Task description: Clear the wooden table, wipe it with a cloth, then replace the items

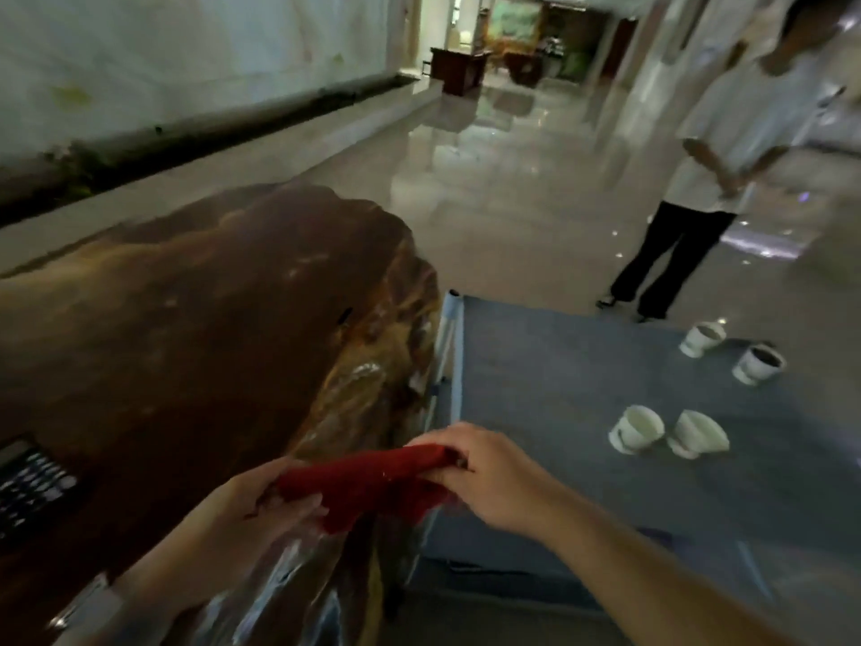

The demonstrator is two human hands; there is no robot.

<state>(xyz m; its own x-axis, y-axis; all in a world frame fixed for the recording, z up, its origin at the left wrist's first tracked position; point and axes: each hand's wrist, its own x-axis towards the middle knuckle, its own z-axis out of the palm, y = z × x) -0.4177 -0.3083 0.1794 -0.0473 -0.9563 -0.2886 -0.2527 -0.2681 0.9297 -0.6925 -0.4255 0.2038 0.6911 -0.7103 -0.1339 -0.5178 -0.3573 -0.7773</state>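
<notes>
A red cloth [372, 482] is stretched between my left hand [261, 501] and my right hand [489, 477], both gripping it over the near right edge of the dark, glossy wooden table [195, 310]. The tabletop's visible part is bare except for a black tray-like object [28, 487] at its left edge. Several white cups stand on a blue-grey fabric surface [559, 366] to the right: one pair [636, 428] [696, 433] nearer, another pair [701, 338] [757, 363] farther back.
A person in a white top and dark trousers [689, 179] stands on the shiny tiled floor beyond the blue-grey surface. A wall runs along the left. Dark furniture [459, 67] stands far down the hall.
</notes>
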